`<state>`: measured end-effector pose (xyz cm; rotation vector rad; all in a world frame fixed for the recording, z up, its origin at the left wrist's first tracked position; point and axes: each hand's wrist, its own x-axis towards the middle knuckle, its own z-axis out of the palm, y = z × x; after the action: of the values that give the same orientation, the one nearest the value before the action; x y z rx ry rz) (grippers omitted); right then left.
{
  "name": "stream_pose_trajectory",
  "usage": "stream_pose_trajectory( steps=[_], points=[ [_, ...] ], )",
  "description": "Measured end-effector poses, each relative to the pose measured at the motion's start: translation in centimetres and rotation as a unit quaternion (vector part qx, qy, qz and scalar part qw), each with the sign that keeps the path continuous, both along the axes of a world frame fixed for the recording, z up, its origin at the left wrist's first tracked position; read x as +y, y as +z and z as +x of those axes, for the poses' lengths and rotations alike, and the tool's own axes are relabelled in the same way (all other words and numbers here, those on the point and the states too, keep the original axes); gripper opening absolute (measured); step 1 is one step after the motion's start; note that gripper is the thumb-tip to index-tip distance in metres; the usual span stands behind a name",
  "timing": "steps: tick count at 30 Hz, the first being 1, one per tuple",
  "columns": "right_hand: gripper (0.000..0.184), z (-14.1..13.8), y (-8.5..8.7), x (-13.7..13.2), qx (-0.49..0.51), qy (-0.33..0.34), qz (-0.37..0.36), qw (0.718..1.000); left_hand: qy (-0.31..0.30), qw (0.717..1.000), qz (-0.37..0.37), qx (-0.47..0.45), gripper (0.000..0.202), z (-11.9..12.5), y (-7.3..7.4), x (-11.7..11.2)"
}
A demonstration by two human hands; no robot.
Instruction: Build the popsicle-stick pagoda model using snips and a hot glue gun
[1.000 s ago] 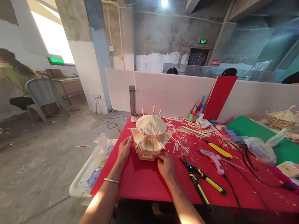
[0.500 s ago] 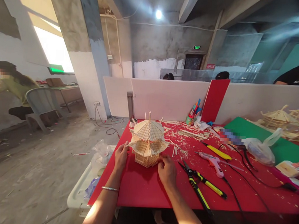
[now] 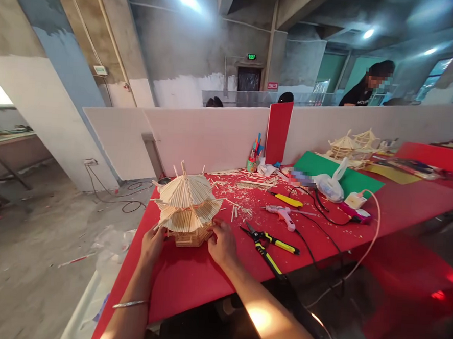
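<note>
A two-tiered model pavilion (image 3: 188,203) built of thin wooden sticks stands on the red tabletop (image 3: 188,285), close to its left end. My left hand (image 3: 153,244), with a silver bangle at the wrist, grips the pavilion's left side under the lower roof. On the opposite side, my right hand (image 3: 223,243) has its fingers closed at the right edge of the base. Some fingertips are hidden behind the model. Right of that hand lie yellow-and-black cutters (image 3: 270,246) with their jaws apart.
Beyond the cutters lie a pink glue gun (image 3: 283,215) and a yellow-handled tool (image 3: 287,199). Loose sticks (image 3: 256,185) and scraps litter the table's back. A pen cup (image 3: 252,164) stands by the white partition (image 3: 205,137). A plastic bag (image 3: 331,186) sits near a green board (image 3: 359,185).
My view has swung to the right, so the table and pavilion appear farther left. The pavilion looks slightly turned, with a flat side of its base toward me. Both hands remain beside it.
</note>
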<state>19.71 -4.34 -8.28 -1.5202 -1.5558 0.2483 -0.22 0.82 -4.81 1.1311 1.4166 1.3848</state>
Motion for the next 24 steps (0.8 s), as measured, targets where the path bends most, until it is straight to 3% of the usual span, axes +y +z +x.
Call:
stream_pose_trajectory(
  steps=[3,6,7,9,11,12,14,15,17,19,21,24],
  points=[
    [0.039,-0.1,0.4,-0.4,0.006,0.002,-0.017,1.000,-0.008,1.000,0.001,0.003,0.037,0.2,0.1,0.3],
    [0.044,0.5,1.5,-1.2,0.003,0.024,-0.031,0.999,-0.001,0.996,0.033,0.086,0.040,0.5,0.7,-0.8],
    [0.046,1.1,2.2,-1.6,0.001,0.036,-0.034,0.999,0.019,0.988,0.048,0.143,0.039,0.8,1.0,-1.8],
    [0.043,3.2,4.1,-2.3,-0.006,0.067,-0.040,0.997,0.140,0.943,0.097,0.285,0.033,1.9,1.8,-4.6],
    [0.033,6.6,6.7,-3.0,-0.011,0.106,-0.044,0.993,0.232,0.897,0.156,0.341,0.030,4.0,3.0,-8.1],
    [0.028,8.7,8.2,-3.4,-0.008,0.126,-0.047,0.991,0.222,0.894,0.179,0.346,0.028,5.5,3.7,-9.8],
    [0.024,13.6,11.4,-3.9,0.026,0.176,-0.070,0.981,0.108,0.912,0.216,0.332,0.024,9.4,5.7,-12.1],
    [0.023,16.3,13.0,-4.1,0.049,0.190,-0.083,0.977,0.000,0.918,0.244,0.312,0.022,11.8,7.0,-12.6],
    [0.024,22.2,15.7,-3.9,0.075,0.185,-0.086,0.976,-0.195,0.897,0.290,0.273,0.021,17.5,9.6,-11.9],
    [0.024,28.6,17.5,-3.2,0.076,0.139,-0.074,0.985,-0.316,0.870,0.291,0.243,0.022,23.8,12.0,-9.6],
    [0.022,35.5,18.2,-1.9,0.081,0.046,-0.069,0.993,-0.378,0.859,0.281,0.203,0.025,30.6,13.7,-6.1],
    [0.022,45.8,17.9,0.6,0.101,-0.094,-0.079,0.987,-0.426,0.861,0.243,0.133,0.030,40.6,14.2,-0.1]
  ],
)
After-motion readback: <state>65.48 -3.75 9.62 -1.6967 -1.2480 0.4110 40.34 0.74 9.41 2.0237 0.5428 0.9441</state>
